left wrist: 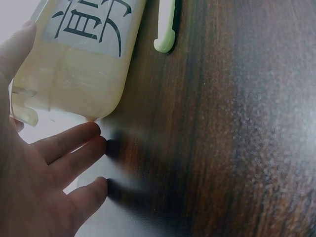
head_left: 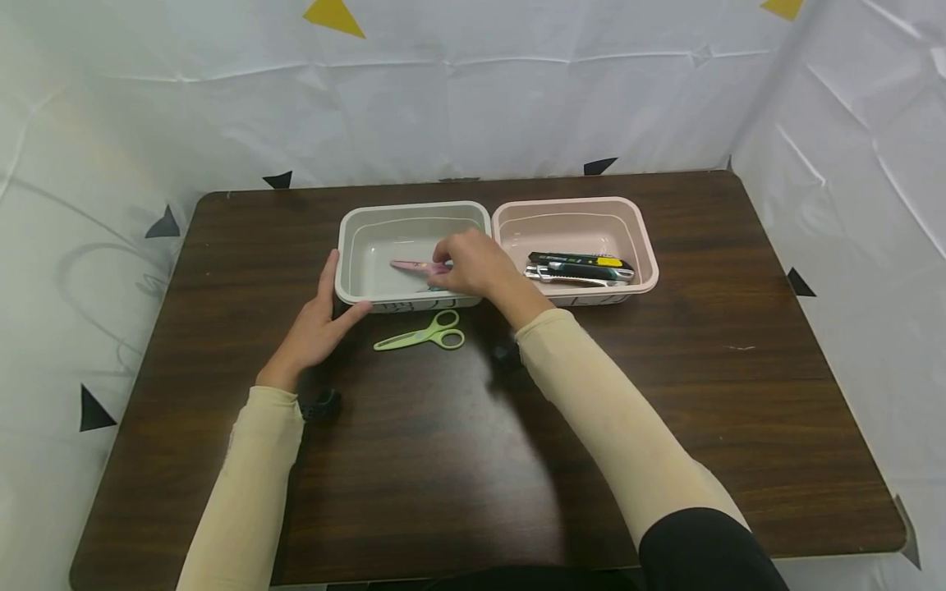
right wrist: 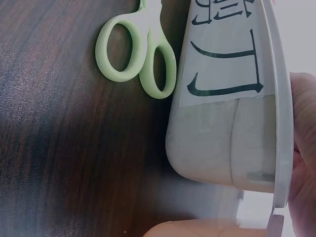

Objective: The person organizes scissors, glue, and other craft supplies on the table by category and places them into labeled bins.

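My right hand point(head_left: 473, 263) reaches over the front rim into the pale grey bin point(head_left: 414, 210), fingers curled at the handle end of pink scissors point(head_left: 414, 266). Those scissors point left, their handles hidden by the fingers. In the right wrist view, the bin's outer wall hides most of this hand. At the bin's front left corner is my left hand point(head_left: 314, 328), its thumb at the front rim and its fingers spread along the left side. Light green scissors point(head_left: 421, 335) lie closed on the table just in front of the bin.
A pink bin point(head_left: 649, 246) stands right beside the grey one, holding several utility knives point(head_left: 580, 269). Paper labels with black characters point(right wrist: 224, 64) mark the bin fronts. White sheeting point(head_left: 458, 123) rises behind the dark wooden table point(head_left: 665, 394) and at both sides.
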`<state>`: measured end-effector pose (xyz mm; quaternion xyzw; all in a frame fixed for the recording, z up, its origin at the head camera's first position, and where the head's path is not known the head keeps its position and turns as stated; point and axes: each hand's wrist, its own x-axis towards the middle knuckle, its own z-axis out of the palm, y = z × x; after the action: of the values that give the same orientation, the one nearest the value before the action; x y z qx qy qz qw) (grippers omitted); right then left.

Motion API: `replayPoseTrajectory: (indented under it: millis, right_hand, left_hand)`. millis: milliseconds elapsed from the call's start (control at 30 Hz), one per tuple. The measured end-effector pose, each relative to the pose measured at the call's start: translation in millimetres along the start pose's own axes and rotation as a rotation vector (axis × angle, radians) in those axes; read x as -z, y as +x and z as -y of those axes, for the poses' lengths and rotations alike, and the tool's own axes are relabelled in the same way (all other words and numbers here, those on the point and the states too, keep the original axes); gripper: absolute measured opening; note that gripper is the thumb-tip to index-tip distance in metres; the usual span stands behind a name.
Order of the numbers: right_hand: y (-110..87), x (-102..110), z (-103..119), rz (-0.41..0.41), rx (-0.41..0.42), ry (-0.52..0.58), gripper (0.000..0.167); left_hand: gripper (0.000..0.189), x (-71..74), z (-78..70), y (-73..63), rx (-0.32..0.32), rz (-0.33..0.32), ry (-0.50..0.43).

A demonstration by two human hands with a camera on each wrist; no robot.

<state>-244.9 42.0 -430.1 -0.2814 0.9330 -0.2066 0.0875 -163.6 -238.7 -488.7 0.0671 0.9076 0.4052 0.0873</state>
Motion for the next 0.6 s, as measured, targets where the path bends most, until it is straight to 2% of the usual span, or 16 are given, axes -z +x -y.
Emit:
replayPoseTrajectory:
  millis: [300,600]
  right_hand:
    - [1.4,-1.2,2.0,0.007,-0.012,0.007,0.027]
    - [2.6,0.1,1.7,0.062,-0.046,-0.025,0.021]
  left_hand:
    - [0.092,1.4,-0.1,-1.6,0.005,0.002,-0.002]
    - [0.093,0.5,0.4,-1.2,-0.005,0.007,-0.01]
